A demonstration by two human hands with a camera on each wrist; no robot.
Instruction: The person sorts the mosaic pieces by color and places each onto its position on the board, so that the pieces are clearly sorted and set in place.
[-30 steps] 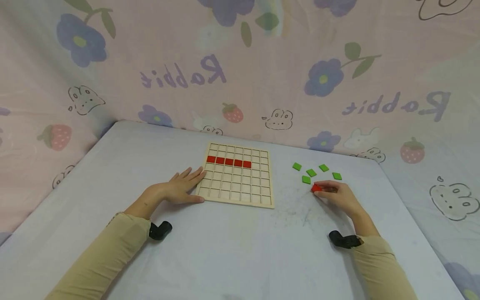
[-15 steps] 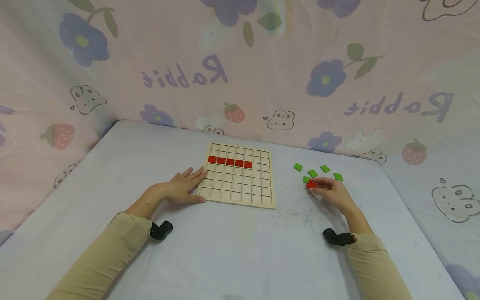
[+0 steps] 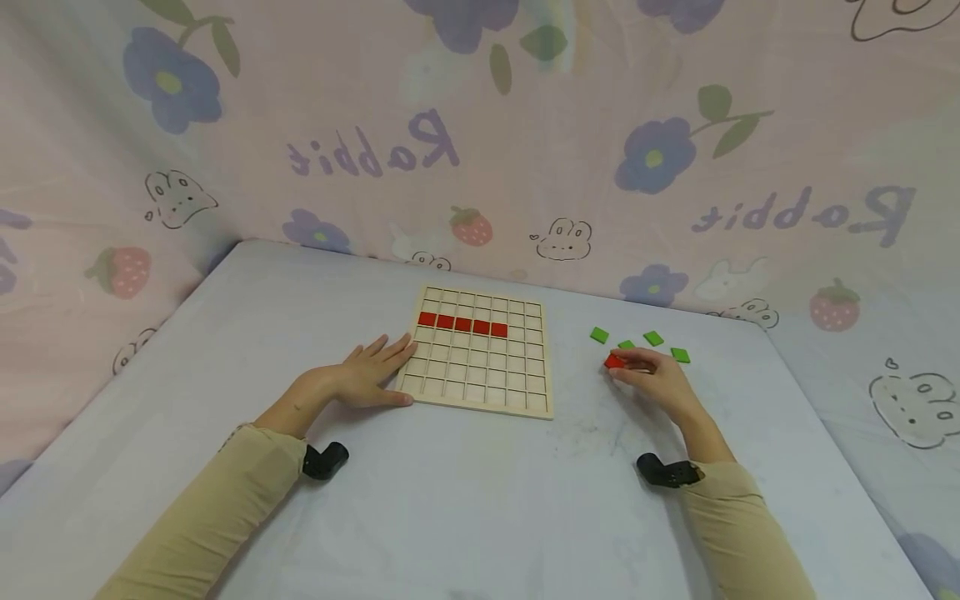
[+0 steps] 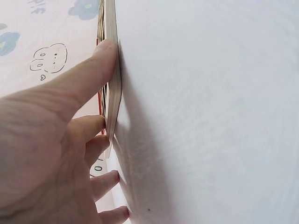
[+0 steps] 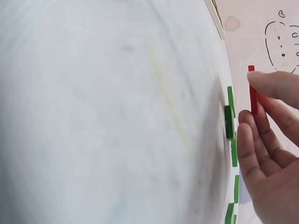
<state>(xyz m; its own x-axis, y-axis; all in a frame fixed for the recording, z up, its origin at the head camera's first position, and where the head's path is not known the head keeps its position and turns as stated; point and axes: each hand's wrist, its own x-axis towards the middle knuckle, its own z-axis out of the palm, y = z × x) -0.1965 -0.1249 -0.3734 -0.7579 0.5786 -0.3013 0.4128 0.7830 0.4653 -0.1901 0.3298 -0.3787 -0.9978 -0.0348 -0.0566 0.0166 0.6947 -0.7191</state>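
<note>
Here, on a smudged white table (image 3: 450, 492) before a pink flower-printed cloth backdrop (image 3: 510, 158), the left hand (image 3: 367, 375) touches a pale wooden grid board (image 3: 485, 358), fingers spread. The right hand (image 3: 663, 385) pinches a red square tile (image 3: 613, 362) right of the board, partly hiding a green square tile (image 3: 627, 343); both beige sleeves (image 3: 217, 500) are cut off below.

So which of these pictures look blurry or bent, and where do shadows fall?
Head view: little blur, a faint shadow beside the right sleeve; left wrist view: a soft shadow on the table beside the wooden board; right wrist view: nearby table blurred, its edge looking bowed, the held red tile sharper.
</note>
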